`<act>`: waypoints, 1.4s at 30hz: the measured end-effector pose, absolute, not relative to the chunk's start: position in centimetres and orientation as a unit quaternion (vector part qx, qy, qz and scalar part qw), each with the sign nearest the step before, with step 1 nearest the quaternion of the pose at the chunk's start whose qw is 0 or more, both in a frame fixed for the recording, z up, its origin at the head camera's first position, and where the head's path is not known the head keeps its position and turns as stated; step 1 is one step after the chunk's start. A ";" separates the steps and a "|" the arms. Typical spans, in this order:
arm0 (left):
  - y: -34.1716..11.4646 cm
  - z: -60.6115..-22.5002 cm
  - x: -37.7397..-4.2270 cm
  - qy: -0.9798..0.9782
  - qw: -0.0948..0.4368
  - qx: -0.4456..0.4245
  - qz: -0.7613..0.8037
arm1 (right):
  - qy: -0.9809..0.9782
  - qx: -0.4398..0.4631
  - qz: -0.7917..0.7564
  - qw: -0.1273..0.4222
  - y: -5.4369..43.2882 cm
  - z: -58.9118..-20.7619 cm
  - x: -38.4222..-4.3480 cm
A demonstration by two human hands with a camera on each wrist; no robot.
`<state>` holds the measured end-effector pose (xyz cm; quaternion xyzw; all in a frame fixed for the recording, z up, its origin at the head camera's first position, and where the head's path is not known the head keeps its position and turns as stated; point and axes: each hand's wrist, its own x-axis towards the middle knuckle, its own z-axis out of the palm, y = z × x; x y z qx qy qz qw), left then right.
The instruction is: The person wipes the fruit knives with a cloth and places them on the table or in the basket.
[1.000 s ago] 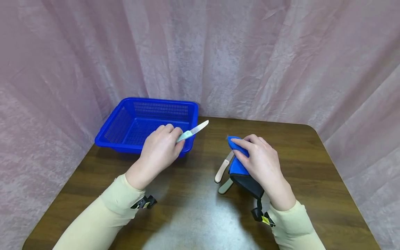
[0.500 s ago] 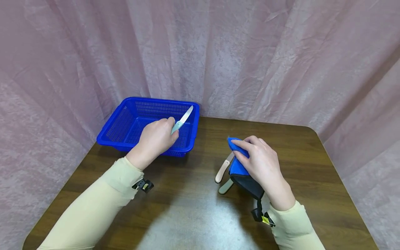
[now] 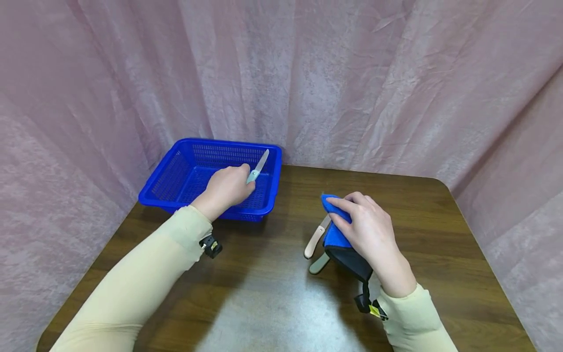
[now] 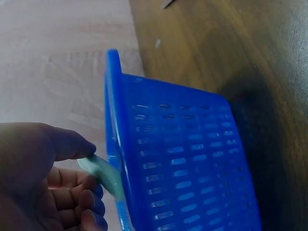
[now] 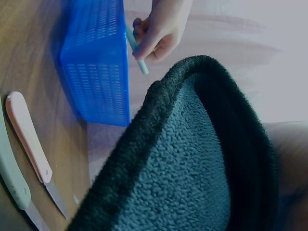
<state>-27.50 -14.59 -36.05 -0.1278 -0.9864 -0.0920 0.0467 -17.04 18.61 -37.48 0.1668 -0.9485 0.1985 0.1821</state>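
Observation:
My left hand (image 3: 226,188) grips a small knife by its mint-green handle (image 3: 252,176), over the right part of a blue plastic basket (image 3: 277,183). The blade slants away from me, its tip near the basket's far right corner. In the left wrist view, thumb and fingers pinch the handle (image 4: 103,174) beside the basket rim; the blade is mostly hidden. My right hand (image 3: 370,222) holds a folded blue cloth (image 3: 336,237) with a dark edge, thumb and fingers on its upper side. Two knives lie left of it, one pink-beige-handled (image 3: 314,241), one grey-green-handled (image 3: 319,262).
The basket stands at the back left of the brown wooden table (image 3: 272,274). Behind the table hangs a pink curtain (image 3: 325,88). The cloth partly covers the grey-green-handled knife in the head view.
My left hand has carried the mint-handled knife left and away from me, from the basket's right edge to over its inside. My right hand and the cloth stay nearly still.

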 end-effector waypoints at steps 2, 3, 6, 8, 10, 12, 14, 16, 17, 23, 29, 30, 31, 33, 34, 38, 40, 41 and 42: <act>-14.4 -36.2 -27.9 -0.988 0.035 -0.121 -0.088 | -0.949 0.167 0.199 0.181 18.6 -37.5 -17.1; -14.4 -36.3 -28.1 -0.989 0.029 -0.117 -0.087 | -0.949 0.166 0.199 0.181 18.6 -37.5 -17.0; -14.2 -36.7 -28.7 -0.990 0.010 -0.111 -0.082 | -0.949 0.165 0.197 0.180 18.6 -37.6 -17.0; -14.2 -37.0 -29.0 -0.991 -0.004 -0.106 -0.081 | -0.950 0.164 0.196 0.179 18.6 -37.6 -17.0; -14.1 -37.2 -29.2 -0.992 -0.013 -0.101 -0.081 | -0.950 0.164 0.196 0.180 18.6 -37.7 -17.0; -13.9 -37.2 -29.3 -0.992 -0.020 -0.097 -0.080 | -0.950 0.163 0.196 0.180 18.6 -37.7 -17.0; -13.9 -37.4 -29.5 -0.992 -0.027 -0.093 -0.079 | -0.950 0.163 0.196 0.179 18.6 -37.7 -17.1; -13.8 -37.5 -29.8 -0.992 -0.036 -0.091 -0.078 | -0.950 0.162 0.196 0.179 18.6 -37.7 -17.1; -13.8 -37.6 -29.9 -0.992 -0.042 -0.089 -0.078 | -0.951 0.161 0.196 0.177 18.6 -37.8 -17.1; -13.7 -38.2 -31.1 -0.989 -0.099 -0.083 -0.075 | -0.951 0.158 0.197 0.177 18.9 -38.0 -17.1; -15.6 -44.6 -37.3 -0.987 -0.118 -0.091 -0.062 | -0.952 0.156 0.196 0.176 19.1 -38.1 -17.1; -15.9 -45.5 -38.0 -0.987 -0.123 -0.089 -0.060 | -0.952 0.155 0.196 0.176 19.2 -38.1 -17.1; -16.2 -46.2 -38.5 -0.986 -0.128 -0.085 -0.059 | -0.953 0.154 0.195 0.175 19.2 -38.2 -17.1; -16.0 -47.1 -39.3 -0.987 -0.139 -0.067 -0.046 | -0.953 0.152 0.194 0.174 19.3 -38.2 -17.0; -16.1 -47.5 -39.8 -0.986 -0.146 -0.061 -0.045 | -0.953 0.152 0.194 0.174 19.3 -38.3 -17.0; -16.0 -49.7 -41.9 -0.985 -0.158 -0.051 -0.039 | -0.954 0.152 0.194 0.172 19.4 -38.5 -17.0; -15.9 -50.2 -42.3 -0.984 -0.167 -0.050 -0.040 | -0.954 0.152 0.193 0.173 19.4 -38.6 -17.0; -15.8 -50.3 -42.4 -0.983 -0.172 -0.050 -0.041 | -0.954 0.152 0.193 0.174 19.4 -38.6 -17.1; -15.7 -50.4 -42.5 -0.982 -0.176 -0.051 -0.042 | -0.953 0.153 0.192 0.176 19.4 -38.6 -17.0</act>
